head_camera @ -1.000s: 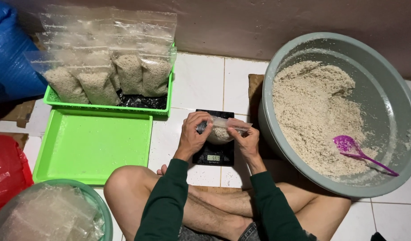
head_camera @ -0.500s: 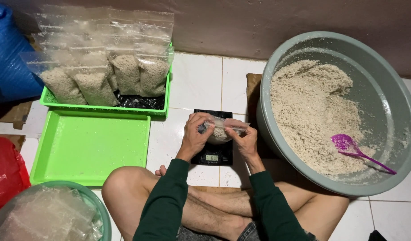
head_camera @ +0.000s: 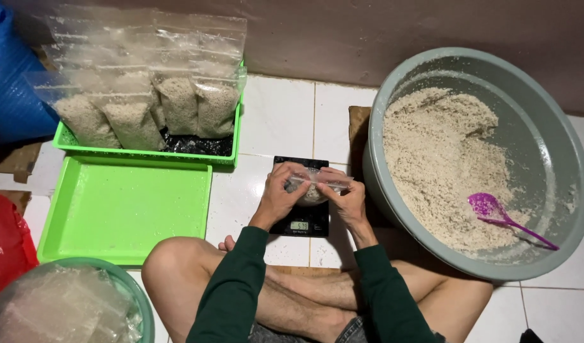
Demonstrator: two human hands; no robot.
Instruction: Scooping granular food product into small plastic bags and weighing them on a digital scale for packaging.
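A small clear plastic bag (head_camera: pixel 314 188) partly filled with pale grain rests on a black digital scale (head_camera: pixel 303 224) on the white tiled floor. My left hand (head_camera: pixel 280 192) pinches the bag's top edge from the left. My right hand (head_camera: pixel 344 195) pinches the same edge from the right. Both hands are closed on the bag's mouth, and the fingers hide most of it. My crossed bare legs (head_camera: pixel 285 292) lie just below the scale.
A large grey basin (head_camera: pixel 558 127) of loose grain with a purple scoop (head_camera: pixel 495 213) stands at the right. An empty green tray (head_camera: pixel 124 209) lies left, behind it a green tray (head_camera: pixel 139 154) of filled bags. A bowl of empty bags (head_camera: pixel 57 305), red bag (head_camera: pixel 6 244) and blue sack (head_camera: pixel 13 95) sit far left.
My hands have stayed on the bag over the scale, shifting only slightly along its top edge. Nothing else has moved.
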